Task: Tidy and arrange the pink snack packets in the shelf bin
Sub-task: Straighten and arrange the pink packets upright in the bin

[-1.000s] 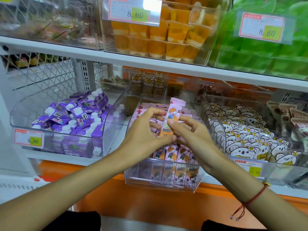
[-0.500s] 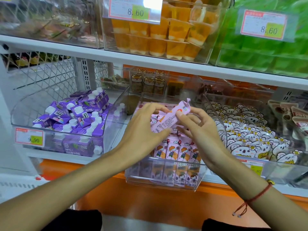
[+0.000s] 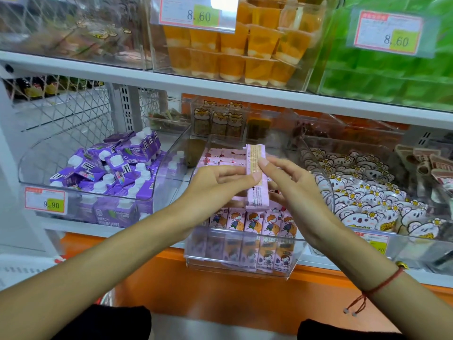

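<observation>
A clear shelf bin on the lower shelf holds several pink snack packets standing upright in a front row, with more pink packets lying behind them. Above the bin, one long pink packet stands upright with its printed back side toward me. My left hand pinches its left edge near the top. My right hand pinches its right edge with thumb and fingers.
A bin of purple drink cartons stands to the left, with a 9.90 price tag. A bin of koala-print snacks sits to the right. Orange jelly cups and green packs fill the shelf above.
The packet held by both hands has been turned from slanted, front side showing, to upright with its back side toward me. Both hands stayed over the bin.
</observation>
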Demonstrator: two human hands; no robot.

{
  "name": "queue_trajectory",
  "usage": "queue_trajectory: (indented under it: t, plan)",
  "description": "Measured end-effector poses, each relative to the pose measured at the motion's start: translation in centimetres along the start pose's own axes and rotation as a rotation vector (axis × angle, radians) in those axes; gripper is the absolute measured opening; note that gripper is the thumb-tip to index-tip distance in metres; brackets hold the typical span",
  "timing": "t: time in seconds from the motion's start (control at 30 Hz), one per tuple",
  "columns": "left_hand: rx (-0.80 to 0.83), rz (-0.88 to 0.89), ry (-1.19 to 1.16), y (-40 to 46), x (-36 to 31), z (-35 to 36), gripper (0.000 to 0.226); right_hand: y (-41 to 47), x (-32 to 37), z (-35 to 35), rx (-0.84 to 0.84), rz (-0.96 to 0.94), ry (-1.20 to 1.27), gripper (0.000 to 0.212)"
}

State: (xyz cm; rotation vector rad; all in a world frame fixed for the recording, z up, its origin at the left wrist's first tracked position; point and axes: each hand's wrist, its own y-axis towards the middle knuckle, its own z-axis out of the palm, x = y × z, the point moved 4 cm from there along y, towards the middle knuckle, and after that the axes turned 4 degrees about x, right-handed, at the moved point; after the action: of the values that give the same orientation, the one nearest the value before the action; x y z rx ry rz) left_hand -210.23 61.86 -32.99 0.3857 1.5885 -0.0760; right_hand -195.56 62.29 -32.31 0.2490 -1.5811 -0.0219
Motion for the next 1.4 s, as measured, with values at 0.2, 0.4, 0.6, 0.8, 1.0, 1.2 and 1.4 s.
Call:
queue_trajectory:
  t: [0.2,0.4,0.6,0.8,1.0,1.2,1.4]
  plan:
    - [0.109,-0.076,-0.055,0.0,0.0,0.4,0.027,0.1,0.1,-0.2,0.024,-0.008,0.043,0.030]
    - [0.070,0.012,-0.029,0.2,-0.1,-0.2,0.038,0.1,0.3,-0.5,0.051,-0.137,-0.069,0.027]
    - [-0.013,0.391,0.308,-0.4,-2.0,-0.6,0.043,0.0,0.8,-0.4,0.106,-0.183,-0.033,0.033]
    - [-0.201,0.450,0.462,-0.9,-2.4,-1.1,0.043,0.1,0.8,-0.2,0.132,-0.120,0.040,0.021]
    - [-0.257,0.471,0.558,-1.1,-2.6,-0.8,0.040,-0.2,0.9,0.3,0.105,-0.125,0.057,0.041]
    - [-0.062,0.290,0.566,-0.6,-1.2,0.0,0.056,-0.1,1.2,-1.0,-0.084,-0.164,0.014,0.037]
    - [0.013,0.240,0.500,-0.4,-1.1,0.4,0.043,-0.3,1.9,-1.1,-0.096,-0.231,-0.036,0.051]
